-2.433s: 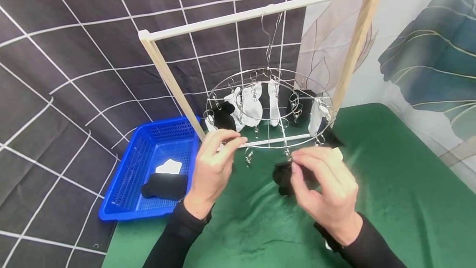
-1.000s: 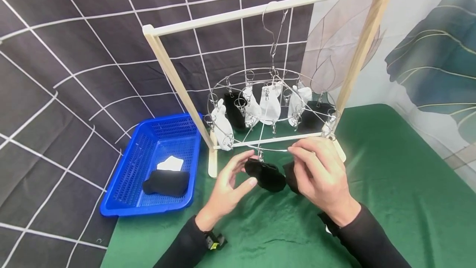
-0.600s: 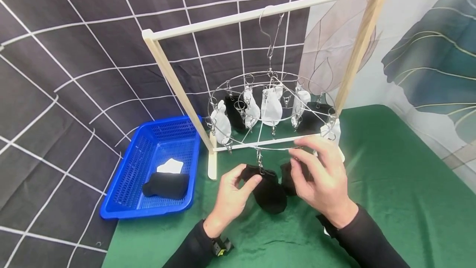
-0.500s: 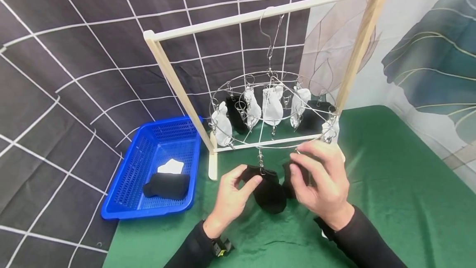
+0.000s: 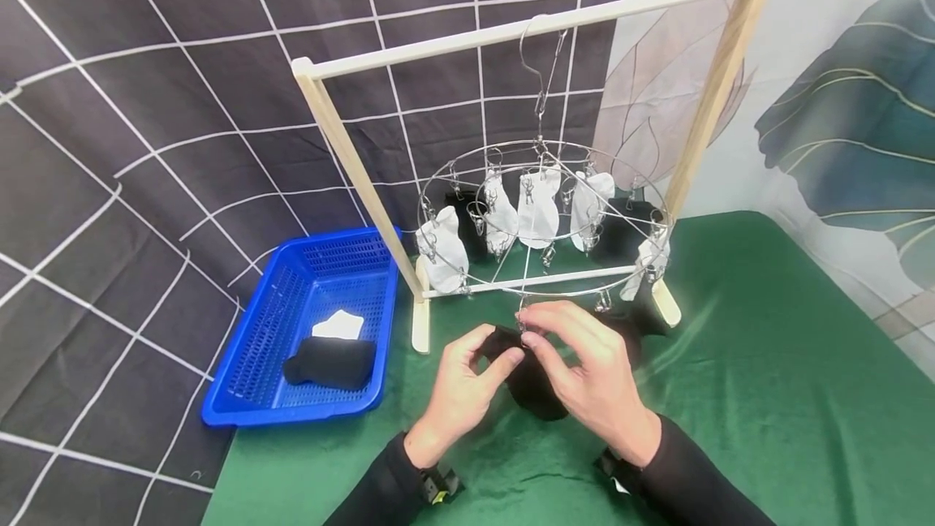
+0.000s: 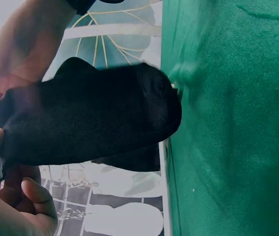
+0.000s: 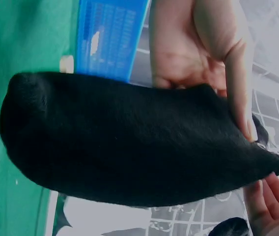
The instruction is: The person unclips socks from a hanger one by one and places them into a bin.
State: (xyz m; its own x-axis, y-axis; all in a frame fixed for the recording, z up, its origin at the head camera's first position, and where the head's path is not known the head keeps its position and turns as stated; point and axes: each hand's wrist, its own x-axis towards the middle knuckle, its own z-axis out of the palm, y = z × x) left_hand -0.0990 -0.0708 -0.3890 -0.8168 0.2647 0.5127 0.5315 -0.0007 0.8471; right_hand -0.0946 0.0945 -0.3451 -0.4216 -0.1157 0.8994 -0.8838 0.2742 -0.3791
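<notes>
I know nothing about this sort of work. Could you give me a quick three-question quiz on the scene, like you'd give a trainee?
1. Choose one. What does the left grip hold?
a) The basket's rim
b) A black sock
c) A white sock

2. True or false: the blue basket has nothing in it.

3. Fill in: the round wire hanger hangs from the frame's ___ bar.

Key: 1. b. 2. False; a white item and a black item lie inside. 3. Top.

right fingers point(image 5: 561, 320) now at the nearer black sock point(image 5: 536, 393)
</notes>
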